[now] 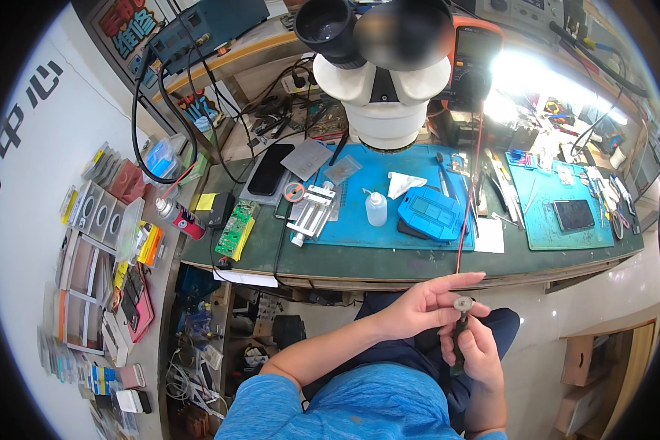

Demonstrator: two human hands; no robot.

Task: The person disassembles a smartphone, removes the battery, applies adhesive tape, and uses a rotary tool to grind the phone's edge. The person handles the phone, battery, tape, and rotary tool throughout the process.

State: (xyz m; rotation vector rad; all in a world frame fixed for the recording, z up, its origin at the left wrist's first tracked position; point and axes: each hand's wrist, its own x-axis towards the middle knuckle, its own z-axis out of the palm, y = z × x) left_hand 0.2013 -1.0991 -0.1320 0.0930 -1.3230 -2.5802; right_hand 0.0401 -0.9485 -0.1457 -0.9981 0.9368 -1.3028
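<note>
Electronics repair workshop: microscope (386, 110), multimeter (476, 55), green circuit board (235, 229).

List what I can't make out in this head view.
All in the head view:
Much of the round-tipped tool: covered by the right hand.
Whether the left hand touches that tool: the overlap hides it.
The right eyepiece of the microscope: blurred.
The bench behind the microscope: blocked by its white body.
Small parts on the right-hand blue mat: too small to identify.
</note>
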